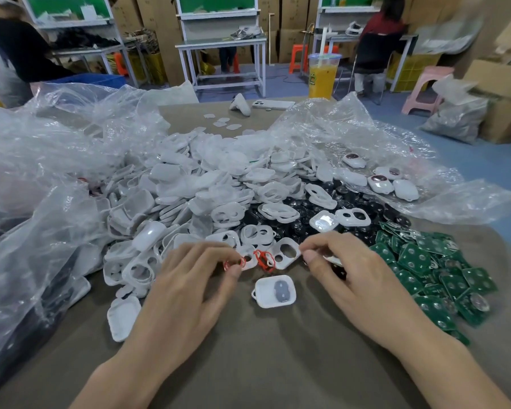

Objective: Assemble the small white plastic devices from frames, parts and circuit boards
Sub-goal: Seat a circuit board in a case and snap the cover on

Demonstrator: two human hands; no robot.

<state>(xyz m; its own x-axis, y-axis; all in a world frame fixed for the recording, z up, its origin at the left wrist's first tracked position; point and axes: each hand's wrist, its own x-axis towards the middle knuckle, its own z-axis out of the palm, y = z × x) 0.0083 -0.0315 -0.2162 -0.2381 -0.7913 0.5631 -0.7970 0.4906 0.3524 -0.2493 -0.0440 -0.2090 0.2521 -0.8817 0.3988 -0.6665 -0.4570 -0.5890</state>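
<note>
**Both hands busy at the front of the parts heap**

I am watching the left hand (pixel 189 290) pinching a small red ring (pixel 233 263) between thumb and fingertip, the fingers curling in tight. The right hand (pixel 357 278) is closing narrow at the corner of a white frame (pixel 283 255) with two holes. I cannot tell whether it is actually gripping the frame. A second red piece (pixel 264 260) is lying between the hands, touching that frame. A white shell (pixel 275 291) with a grey pad is sitting on the table (pixel 263 364) just in front of them. Green circuit boards (pixel 431 270) are lying piled at the right. A heap of white parts (pixel 195 196) is lying behind, with black discs (pixel 354 202) between the two piles.
</note>
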